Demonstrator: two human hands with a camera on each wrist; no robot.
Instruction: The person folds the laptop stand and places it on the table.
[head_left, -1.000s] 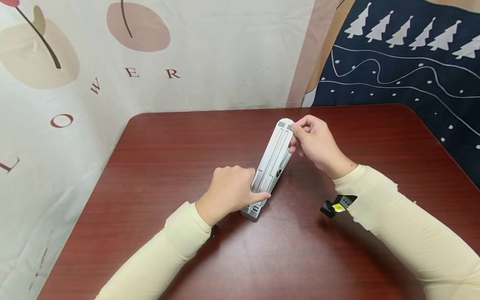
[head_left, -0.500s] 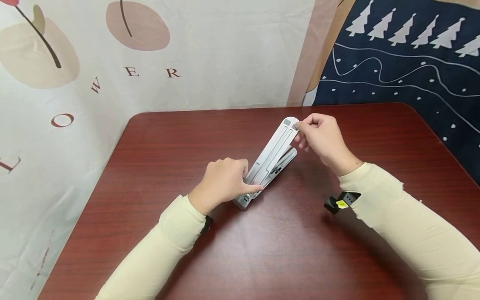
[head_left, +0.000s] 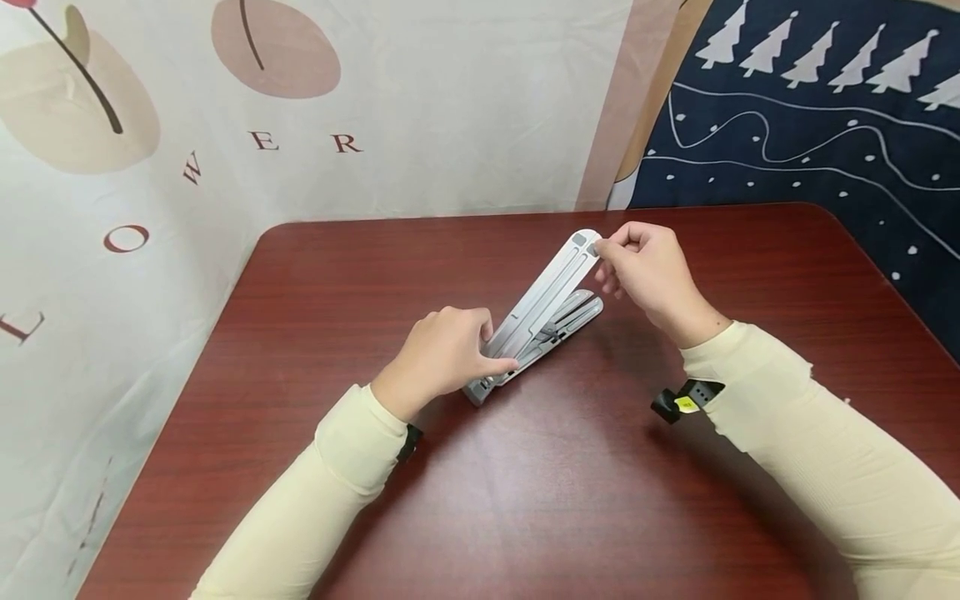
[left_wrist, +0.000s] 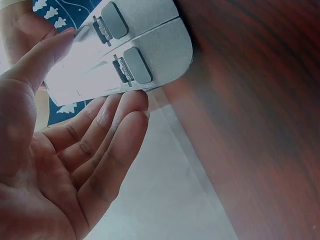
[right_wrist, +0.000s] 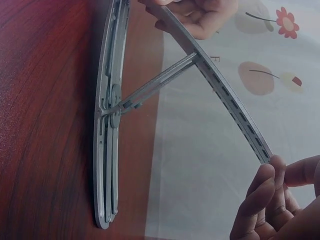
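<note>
A silver folding laptop stand (head_left: pixel 542 293) is tilted across the middle of the table, its upper arms raised off its lower arms (head_left: pixel 577 317). My left hand (head_left: pixel 442 354) holds it near the hinge end, thumb on one side and fingers on the other. Two grey pads (left_wrist: pixel 137 65) show on that end in the left wrist view. My right hand (head_left: pixel 648 271) pinches the far tip of the upper part between thumb and fingers. In the right wrist view a slanted strut (right_wrist: pixel 157 82) joins the upper arm (right_wrist: pixel 232 95) to the lower one.
The dark red wooden table (head_left: pixel 540 500) has a rounded back edge. Behind it hang a pale printed cloth (head_left: pixel 465 108) and a navy cloth with white trees (head_left: pixel 795 142). Black wrist cameras (head_left: pixel 666 406) hang below the sleeves.
The upper part of the stand has swung up away from the lower arms, opening a wider gap. My left hand moved up and left with the hinge end; my right hand moved slightly right.
</note>
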